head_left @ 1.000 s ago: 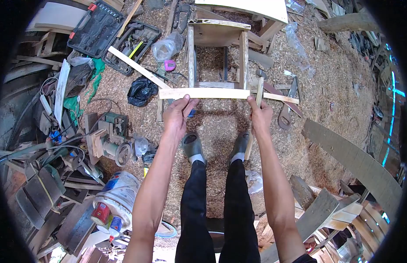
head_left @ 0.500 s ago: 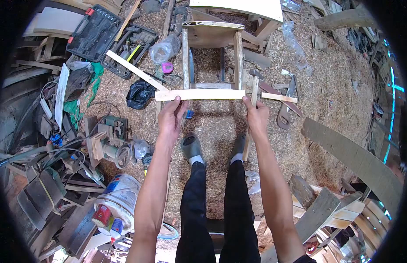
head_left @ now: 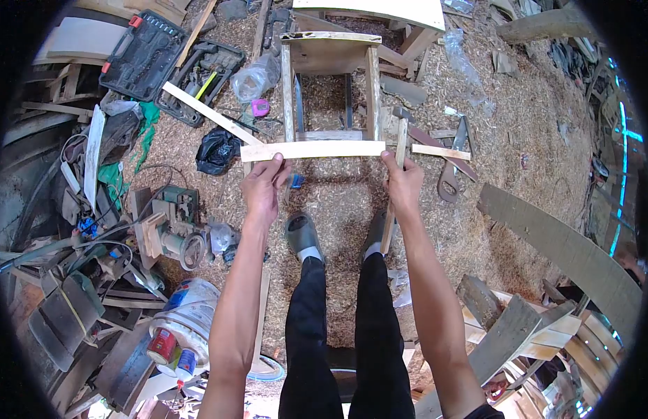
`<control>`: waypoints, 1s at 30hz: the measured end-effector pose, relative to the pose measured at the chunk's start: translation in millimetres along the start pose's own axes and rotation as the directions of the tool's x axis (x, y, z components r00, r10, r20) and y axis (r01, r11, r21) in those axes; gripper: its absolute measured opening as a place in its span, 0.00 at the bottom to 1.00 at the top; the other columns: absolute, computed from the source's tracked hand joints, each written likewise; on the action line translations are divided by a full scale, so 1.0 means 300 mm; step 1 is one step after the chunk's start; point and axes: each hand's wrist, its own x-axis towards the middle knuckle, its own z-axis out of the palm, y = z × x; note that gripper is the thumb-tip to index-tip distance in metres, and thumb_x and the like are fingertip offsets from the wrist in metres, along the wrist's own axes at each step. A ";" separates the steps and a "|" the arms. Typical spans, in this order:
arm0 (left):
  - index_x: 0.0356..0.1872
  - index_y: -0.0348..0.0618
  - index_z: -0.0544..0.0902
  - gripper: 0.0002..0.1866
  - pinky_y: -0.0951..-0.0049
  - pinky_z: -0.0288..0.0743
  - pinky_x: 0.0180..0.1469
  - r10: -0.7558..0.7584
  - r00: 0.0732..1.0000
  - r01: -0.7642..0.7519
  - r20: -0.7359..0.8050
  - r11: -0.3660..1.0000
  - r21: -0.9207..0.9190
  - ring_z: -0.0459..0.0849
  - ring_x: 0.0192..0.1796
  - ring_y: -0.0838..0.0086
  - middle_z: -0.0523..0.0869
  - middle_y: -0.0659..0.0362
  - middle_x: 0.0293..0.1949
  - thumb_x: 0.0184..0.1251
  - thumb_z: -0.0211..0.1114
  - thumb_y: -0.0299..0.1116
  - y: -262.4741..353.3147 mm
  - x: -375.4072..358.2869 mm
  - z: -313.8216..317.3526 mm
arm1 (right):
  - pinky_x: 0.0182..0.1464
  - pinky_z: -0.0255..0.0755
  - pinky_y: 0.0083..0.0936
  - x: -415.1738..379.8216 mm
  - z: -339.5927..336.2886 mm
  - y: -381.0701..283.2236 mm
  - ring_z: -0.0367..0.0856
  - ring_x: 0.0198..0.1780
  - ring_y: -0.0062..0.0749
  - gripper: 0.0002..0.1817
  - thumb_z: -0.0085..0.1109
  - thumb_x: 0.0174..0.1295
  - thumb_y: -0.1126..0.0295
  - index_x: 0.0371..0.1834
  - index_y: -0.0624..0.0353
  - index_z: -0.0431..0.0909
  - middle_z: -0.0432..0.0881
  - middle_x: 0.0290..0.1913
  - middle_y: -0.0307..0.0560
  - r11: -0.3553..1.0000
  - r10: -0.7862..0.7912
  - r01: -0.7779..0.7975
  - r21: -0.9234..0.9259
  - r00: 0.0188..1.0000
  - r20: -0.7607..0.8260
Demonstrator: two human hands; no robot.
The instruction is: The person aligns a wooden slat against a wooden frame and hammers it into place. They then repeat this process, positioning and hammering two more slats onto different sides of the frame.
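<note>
A pale, slightly curved wooden strip (head_left: 313, 150) spans both hands, level in front of the stool-like wooden frame (head_left: 331, 56). My left hand (head_left: 266, 183) pinches its left end, thumb on the front face. At its right end, the thumb of my right hand (head_left: 403, 183) presses on the strip. A hammer (head_left: 402, 131) with a long wooden handle also passes through my right hand, its dark head upward and its handle end down by my right shoe. Part of the frame's lower front is hidden behind the strip.
A handsaw (head_left: 449, 180) lies among wood pieces at the right. Left are a socket tool case (head_left: 144, 56), a pink tape measure (head_left: 260, 107), a black plastic bag (head_left: 219, 151) and a green machine (head_left: 176, 213). A paint bucket (head_left: 198, 307) and a curved board (head_left: 561, 244) stand nearer.
The view has shifted slightly, so most things appear a little further left. Both hands still hold the strip in front of the frame. The hammer's handle end now shows over my right shoe.
</note>
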 end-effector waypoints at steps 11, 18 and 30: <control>0.42 0.29 0.80 0.12 0.79 0.83 0.46 -0.020 1.000 0.020 0.011 1.000 -0.003 0.84 0.40 0.73 0.84 0.53 0.39 0.66 0.66 0.29 0.006 0.012 -0.004 | 0.38 0.69 0.19 0.007 0.001 0.008 0.76 0.33 0.19 0.17 0.65 0.59 0.67 0.47 0.68 0.84 0.85 0.34 0.43 0.994 -0.102 0.103 0.029 0.993 -0.061; 0.45 0.28 0.79 0.13 0.77 0.81 0.48 -0.023 0.999 0.022 0.024 0.998 0.058 0.84 0.40 0.74 0.84 0.55 0.40 0.65 0.67 0.28 0.023 0.018 0.001 | 0.18 0.58 0.16 0.019 0.009 0.018 0.62 0.18 0.12 0.17 0.68 0.59 0.64 0.48 0.61 0.85 0.70 0.21 0.29 0.987 -0.136 0.138 0.085 0.990 -0.031; 0.44 0.27 0.79 0.13 0.80 0.80 0.44 -0.028 0.999 0.027 0.023 0.999 0.024 0.85 0.40 0.74 0.85 0.53 0.39 0.64 0.68 0.27 0.023 0.016 -0.008 | 0.18 0.57 0.15 -0.007 0.007 -0.032 0.66 0.19 0.12 0.14 0.67 0.58 0.69 0.46 0.63 0.84 0.85 0.37 0.40 0.987 -0.041 0.038 0.155 0.999 0.014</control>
